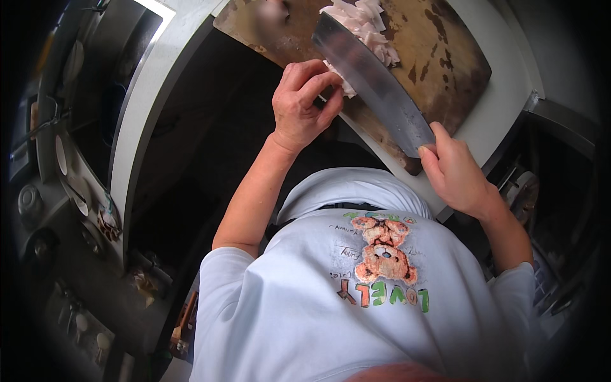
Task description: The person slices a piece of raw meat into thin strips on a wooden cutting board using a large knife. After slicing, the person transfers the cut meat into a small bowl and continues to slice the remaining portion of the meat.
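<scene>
A broad-bladed cleaver [374, 86] lies slantwise over a wooden cutting board [444, 81], its blade crossing the board's near part. My right hand [451, 169] grips it at the near right end, thumb against the blade. On the blade's near side my left hand [308, 98] has its fingers bent against a small pale piece of meat [346, 86] at the board's edge; the fingertips are partly hidden. Beyond the blade lies a pile of thin, pale pink meat slices [365, 24].
The board rests on a white counter [506, 114] whose edge faces my body. A blurred pinkish thing [272, 12] sits at the board's far left. Further left are a sink-like recess, dishes and a metal pot [30, 200]. A dark gap opens below the board's left side.
</scene>
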Motion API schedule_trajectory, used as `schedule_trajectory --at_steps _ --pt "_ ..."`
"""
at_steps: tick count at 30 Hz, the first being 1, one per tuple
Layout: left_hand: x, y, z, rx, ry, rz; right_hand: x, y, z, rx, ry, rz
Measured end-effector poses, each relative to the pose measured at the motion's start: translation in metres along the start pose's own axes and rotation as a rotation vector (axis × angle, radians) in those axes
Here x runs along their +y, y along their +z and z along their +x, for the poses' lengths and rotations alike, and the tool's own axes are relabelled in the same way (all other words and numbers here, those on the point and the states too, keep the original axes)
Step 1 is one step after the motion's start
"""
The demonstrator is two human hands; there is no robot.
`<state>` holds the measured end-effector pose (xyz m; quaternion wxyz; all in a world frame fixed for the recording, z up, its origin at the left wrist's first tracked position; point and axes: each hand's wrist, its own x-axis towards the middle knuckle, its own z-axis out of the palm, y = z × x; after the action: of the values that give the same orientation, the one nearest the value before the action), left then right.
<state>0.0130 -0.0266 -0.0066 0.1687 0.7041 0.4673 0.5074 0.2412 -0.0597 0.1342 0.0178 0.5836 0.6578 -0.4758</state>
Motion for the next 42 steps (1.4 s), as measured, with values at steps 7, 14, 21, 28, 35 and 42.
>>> schedule_trajectory --at_steps 7,14,21,28,35,42 --pt "0.001 -0.003 0.002 -0.017 -0.021 -0.035 0.004 -0.001 0.007 -0.001 -0.091 -0.012" --pt "-0.001 -0.003 0.0 -0.022 -0.023 -0.034 0.004 -0.003 -0.011 -0.066 0.044 -0.002" --pt "0.0 -0.004 0.003 -0.042 -0.032 -0.052 0.005 0.006 0.01 0.006 -0.104 0.004" --pt "-0.001 -0.004 0.001 -0.028 -0.042 -0.042 0.007 0.007 -0.013 -0.02 -0.033 -0.032" --pt "-0.001 -0.005 0.001 -0.076 -0.044 -0.047 0.006 0.03 0.021 0.091 -0.13 -0.101" --pt "0.0 -0.006 0.0 -0.083 -0.065 -0.043 0.005 0.03 0.012 0.085 -0.127 -0.154"
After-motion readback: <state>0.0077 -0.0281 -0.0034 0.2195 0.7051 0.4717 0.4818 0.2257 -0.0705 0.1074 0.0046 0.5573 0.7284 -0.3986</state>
